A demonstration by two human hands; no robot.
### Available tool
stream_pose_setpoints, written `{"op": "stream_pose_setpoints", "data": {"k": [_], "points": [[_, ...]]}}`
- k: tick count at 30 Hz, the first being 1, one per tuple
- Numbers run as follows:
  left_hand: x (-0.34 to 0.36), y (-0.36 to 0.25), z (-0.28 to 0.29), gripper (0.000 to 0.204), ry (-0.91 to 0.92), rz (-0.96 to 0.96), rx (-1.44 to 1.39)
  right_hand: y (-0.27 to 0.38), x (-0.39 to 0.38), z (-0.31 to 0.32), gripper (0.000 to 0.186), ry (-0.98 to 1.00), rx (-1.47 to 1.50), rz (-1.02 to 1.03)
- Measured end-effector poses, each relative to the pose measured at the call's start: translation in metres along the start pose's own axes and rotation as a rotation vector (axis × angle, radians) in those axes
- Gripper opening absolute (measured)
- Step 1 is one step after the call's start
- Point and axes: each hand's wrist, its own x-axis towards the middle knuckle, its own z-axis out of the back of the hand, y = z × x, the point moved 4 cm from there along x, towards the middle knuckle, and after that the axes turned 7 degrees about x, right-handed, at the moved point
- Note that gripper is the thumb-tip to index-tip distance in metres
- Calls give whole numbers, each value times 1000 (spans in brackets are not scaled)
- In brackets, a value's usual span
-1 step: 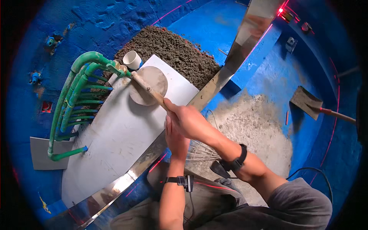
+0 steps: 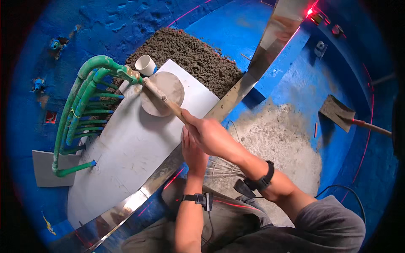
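My right hand [image 2: 202, 133] is wrapped round the wooden handle [image 2: 172, 105] of a mallet whose round pale-grey head [image 2: 162, 88] is over the white slab [image 2: 110, 177]. My left hand [image 2: 193, 155] is just below the right one, its fingers closed on the same handle and partly hidden. Green pipes [image 2: 85, 82] with a brass fitting [image 2: 130, 74] run along the slab's left side, close to the mallet head. A white plastic cup [image 2: 143, 65] stands behind the head.
A heap of grey mortar [image 2: 177, 48] lies behind the slab. A shiny metal strip [image 2: 228, 98] borders it diagonally. A shovel [image 2: 337, 113] rests on the blue right side. A wire whisk-like tool [image 2: 217, 169] and a black cable [image 2: 354, 192] are below. A grey tile [image 2: 52, 168] sits at left.
The mallet head and handle have shifted very slightly toward the upper left, with both my hands still on the handle.
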Motion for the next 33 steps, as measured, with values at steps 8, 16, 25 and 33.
{"op": "stream_pose_setpoints", "data": {"k": [8, 16, 25, 33], "points": [[-9, 14, -20, 78, 20, -99, 144, -36, 31, -16, 51, -5, -73, -41], [-70, 81, 51, 61, 23, 156, 315, -98, 47, -8, 34, -65, 101, 76], [-160, 171, 103, 54, -57, 433, 540, 44, 6, -58, 49, 201, 129, -210], [-164, 172, 98, 45, -110, 405, 537, 37, 3, -81, 51, 386, 41, -176]]}}
